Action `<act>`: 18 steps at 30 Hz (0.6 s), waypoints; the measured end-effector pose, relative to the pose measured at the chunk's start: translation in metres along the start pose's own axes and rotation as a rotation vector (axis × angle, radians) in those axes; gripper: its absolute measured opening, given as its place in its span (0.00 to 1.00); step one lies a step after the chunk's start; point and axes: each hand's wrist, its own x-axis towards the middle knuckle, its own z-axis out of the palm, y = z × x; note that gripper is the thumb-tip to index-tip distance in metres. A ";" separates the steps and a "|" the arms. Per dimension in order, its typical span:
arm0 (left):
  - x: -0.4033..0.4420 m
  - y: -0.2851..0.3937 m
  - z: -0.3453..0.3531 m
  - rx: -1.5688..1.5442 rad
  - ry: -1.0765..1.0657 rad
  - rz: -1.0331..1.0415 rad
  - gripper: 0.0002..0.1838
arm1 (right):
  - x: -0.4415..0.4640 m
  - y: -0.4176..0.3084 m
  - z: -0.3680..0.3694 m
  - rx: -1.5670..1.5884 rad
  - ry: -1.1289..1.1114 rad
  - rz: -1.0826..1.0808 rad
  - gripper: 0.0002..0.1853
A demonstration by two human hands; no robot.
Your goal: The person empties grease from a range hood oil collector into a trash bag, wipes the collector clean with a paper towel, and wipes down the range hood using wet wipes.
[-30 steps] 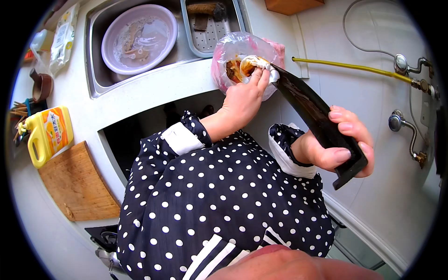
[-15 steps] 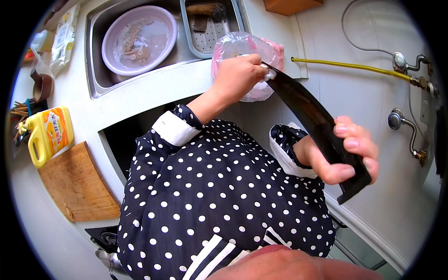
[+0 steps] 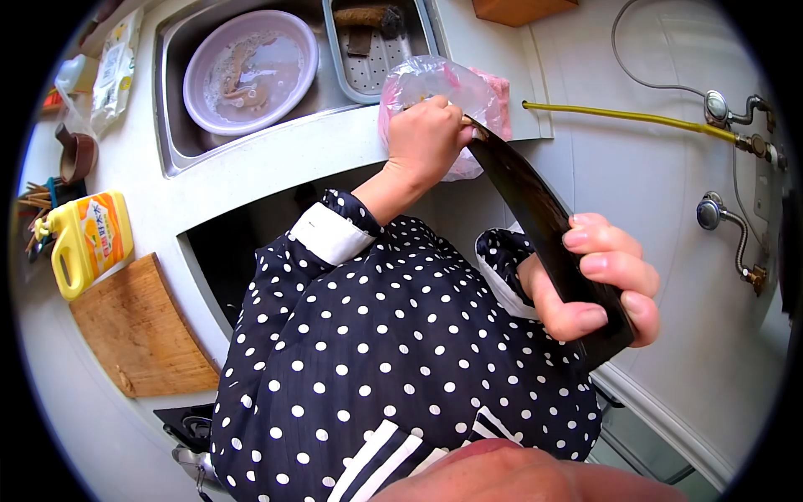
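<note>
My right hand (image 3: 606,272) is closed around the near end of a long, dark, curved trough (image 3: 548,197), thumb on one side and fingers on the other. The trough slants up and away to the left, its far end at a clear plastic bag (image 3: 447,79) with pink in it. At that far end my left hand (image 3: 422,138) is closed, fingertips against the trough. A small tan bit shows at these fingertips, too small to name. The hand hides whatever else it grips.
A lilac basin (image 3: 196,63) of sudsy water sits in the steel sink (image 3: 171,138), beside a grey drain basket (image 3: 351,79). A yellow detergent jug (image 3: 96,238) and wooden cutting board (image 3: 142,330) lie left. A yellow hose (image 3: 627,117) runs to the right-hand taps.
The trough's near end and my right hand have shifted left. My left hand has turned, its knuckles now higher. A white wad seen at its fingertips before is hidden now.
</note>
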 end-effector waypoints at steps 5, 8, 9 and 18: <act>-0.002 -0.004 0.005 0.015 -0.043 -0.051 0.10 | -0.002 0.008 -0.001 -0.072 0.039 -0.010 0.18; -0.002 -0.005 0.006 -0.019 -0.037 -0.055 0.09 | 0.000 0.011 -0.002 -0.113 0.076 -0.026 0.17; -0.002 -0.005 0.005 -0.037 -0.025 -0.050 0.09 | 0.002 0.014 -0.002 -0.132 0.093 -0.054 0.17; 0.003 -0.012 -0.006 -0.012 0.024 -0.087 0.09 | 0.008 0.024 -0.014 -0.267 0.189 -0.151 0.17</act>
